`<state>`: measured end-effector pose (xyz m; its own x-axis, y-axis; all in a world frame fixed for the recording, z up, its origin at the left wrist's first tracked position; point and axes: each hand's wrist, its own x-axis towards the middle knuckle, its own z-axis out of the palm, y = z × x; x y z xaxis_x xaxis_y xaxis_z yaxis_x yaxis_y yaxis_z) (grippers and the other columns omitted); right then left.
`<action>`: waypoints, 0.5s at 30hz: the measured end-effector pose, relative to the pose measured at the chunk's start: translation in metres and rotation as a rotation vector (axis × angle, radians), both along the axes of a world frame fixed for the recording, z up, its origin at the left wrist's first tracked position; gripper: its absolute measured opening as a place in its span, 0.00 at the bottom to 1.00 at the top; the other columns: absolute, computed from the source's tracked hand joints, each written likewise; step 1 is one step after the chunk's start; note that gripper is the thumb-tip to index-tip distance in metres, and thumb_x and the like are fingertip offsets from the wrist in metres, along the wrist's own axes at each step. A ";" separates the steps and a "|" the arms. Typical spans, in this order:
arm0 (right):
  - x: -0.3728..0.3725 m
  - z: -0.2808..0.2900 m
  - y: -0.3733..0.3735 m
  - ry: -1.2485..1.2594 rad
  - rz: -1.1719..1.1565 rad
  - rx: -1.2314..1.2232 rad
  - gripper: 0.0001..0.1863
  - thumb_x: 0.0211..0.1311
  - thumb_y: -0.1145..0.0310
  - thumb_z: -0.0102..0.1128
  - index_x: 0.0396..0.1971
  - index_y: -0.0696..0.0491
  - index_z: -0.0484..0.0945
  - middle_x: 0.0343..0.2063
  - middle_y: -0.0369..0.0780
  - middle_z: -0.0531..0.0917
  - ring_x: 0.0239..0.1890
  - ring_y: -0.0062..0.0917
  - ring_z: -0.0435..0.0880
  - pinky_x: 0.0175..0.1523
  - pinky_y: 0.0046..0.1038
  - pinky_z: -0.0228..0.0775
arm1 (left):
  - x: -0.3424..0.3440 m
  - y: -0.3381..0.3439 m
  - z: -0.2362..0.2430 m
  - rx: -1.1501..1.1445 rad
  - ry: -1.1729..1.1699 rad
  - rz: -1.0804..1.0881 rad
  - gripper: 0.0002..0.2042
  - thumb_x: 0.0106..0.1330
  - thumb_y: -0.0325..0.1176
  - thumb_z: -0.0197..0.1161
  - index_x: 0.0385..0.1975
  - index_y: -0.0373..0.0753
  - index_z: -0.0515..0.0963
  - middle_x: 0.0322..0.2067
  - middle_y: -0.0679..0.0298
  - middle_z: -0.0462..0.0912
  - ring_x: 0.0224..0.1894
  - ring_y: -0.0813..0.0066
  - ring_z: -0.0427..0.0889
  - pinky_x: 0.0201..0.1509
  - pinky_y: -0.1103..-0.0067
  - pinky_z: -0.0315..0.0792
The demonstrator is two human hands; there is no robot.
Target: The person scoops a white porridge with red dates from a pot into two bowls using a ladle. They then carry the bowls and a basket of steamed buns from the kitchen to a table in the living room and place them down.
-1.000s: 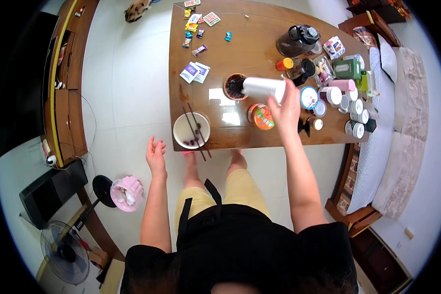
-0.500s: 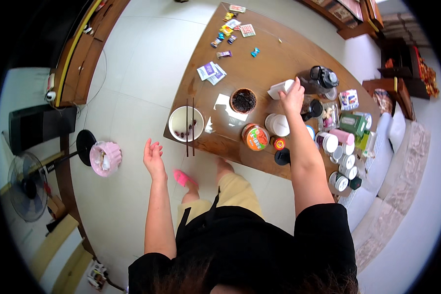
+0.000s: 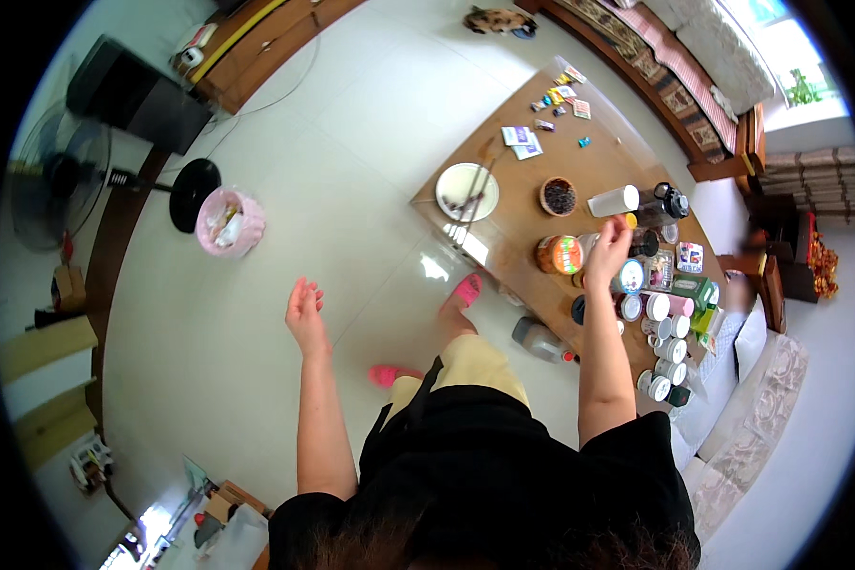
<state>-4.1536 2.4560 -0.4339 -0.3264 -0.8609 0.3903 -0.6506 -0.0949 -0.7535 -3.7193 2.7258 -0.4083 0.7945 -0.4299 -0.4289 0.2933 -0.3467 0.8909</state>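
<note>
My right hand point(image 3: 610, 252) reaches over the table's right side, its fingers drawn together at a yellow cap point(image 3: 628, 220). Whether they grip it is hidden. Just beyond the fingertips is a white cylindrical container point(image 3: 615, 200), beside a dark bottle point(image 3: 661, 204). Close to the hand's left is a jar with an orange label point(image 3: 559, 255). A bowl of dark contents point(image 3: 559, 197) sits farther left. My left hand point(image 3: 306, 312) hangs over the floor, empty, fingers loosely bent and apart. Chopsticks point(image 3: 475, 195) lie across a white bowl point(image 3: 449, 179) at the table's left corner.
Several jars and tubs point(image 3: 671, 350) crowd the table's right edge. Wrapped sweets point(image 3: 565, 92) lie at the far end. A plastic jug point(image 3: 539, 340) stands under the near edge. To the left are a pink bin point(image 3: 254, 226) and a fan point(image 3: 62, 176). A cat point(image 3: 500, 21) is on the floor beyond.
My right hand has let go of the white container, which now stands apart from it, and has drawn back toward the yellow cap. The view has shifted left; my left hand stays empty.
</note>
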 end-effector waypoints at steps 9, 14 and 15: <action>0.287 0.040 0.237 -0.221 0.736 0.563 0.10 0.66 0.70 0.52 0.42 0.57 0.76 0.28 0.40 0.81 0.27 0.22 0.82 0.35 0.25 0.74 | 0.138 0.236 0.051 -0.124 0.017 0.298 0.15 0.69 0.34 0.51 0.50 0.34 0.74 0.42 0.59 0.80 0.42 0.73 0.79 0.46 0.79 0.72; 0.445 0.092 0.294 0.054 1.260 0.359 0.09 0.65 0.71 0.53 0.41 0.57 0.76 0.32 0.43 0.81 0.27 0.27 0.83 0.34 0.26 0.75 | 0.218 0.294 0.045 -0.285 0.036 0.389 0.12 0.68 0.32 0.52 0.46 0.34 0.77 0.37 0.60 0.82 0.38 0.74 0.80 0.44 0.79 0.74; 0.480 0.094 0.303 0.014 1.303 0.332 0.08 0.64 0.72 0.54 0.41 0.57 0.77 0.31 0.43 0.82 0.27 0.26 0.83 0.34 0.25 0.75 | 0.239 0.306 0.046 -0.304 0.048 0.394 0.12 0.68 0.32 0.52 0.46 0.34 0.77 0.36 0.60 0.82 0.36 0.74 0.80 0.43 0.80 0.74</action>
<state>-3.6735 2.7587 -0.3402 0.7990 -0.5929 0.1004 -0.2349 -0.4614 -0.8555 -3.4805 3.0315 -0.3622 0.9040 -0.2123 -0.3710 0.3931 0.0721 0.9166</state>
